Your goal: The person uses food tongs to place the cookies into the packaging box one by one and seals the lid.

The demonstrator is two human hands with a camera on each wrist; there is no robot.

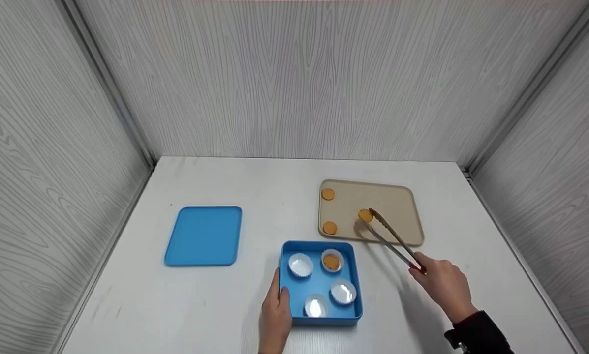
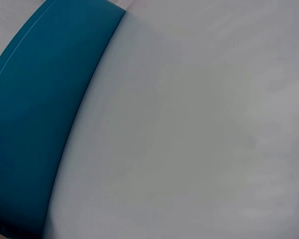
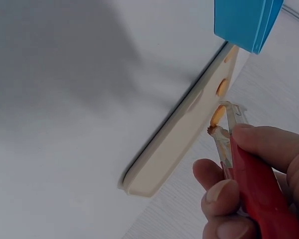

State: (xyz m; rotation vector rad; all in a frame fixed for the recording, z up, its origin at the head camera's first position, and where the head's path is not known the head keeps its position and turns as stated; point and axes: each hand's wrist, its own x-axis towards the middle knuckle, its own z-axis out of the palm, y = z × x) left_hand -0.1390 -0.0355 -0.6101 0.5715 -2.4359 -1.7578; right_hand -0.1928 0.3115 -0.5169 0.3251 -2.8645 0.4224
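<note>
My right hand (image 1: 444,282) grips red-handled tongs (image 3: 256,184) by the handle. Pinched between the tong tips is a round orange-brown cookie (image 1: 365,215), over the beige tray (image 1: 387,196). Two more such cookies lie along that tray's left side, one at the back (image 1: 328,194) and one at the front (image 1: 330,227). My left hand (image 1: 276,312) holds the blue box (image 1: 319,322) at its left wall. Inside stand several white paper cups; the back right one (image 1: 332,259) has a cookie in it, while the back left cup (image 1: 300,265) shows only its white inside.
A flat blue lid (image 1: 204,236) lies on the white table (image 1: 196,305), left of the box. Grey wood-grain panels rise at the back (image 1: 294,88), left (image 1: 38,147) and right (image 1: 545,187) of the table.
</note>
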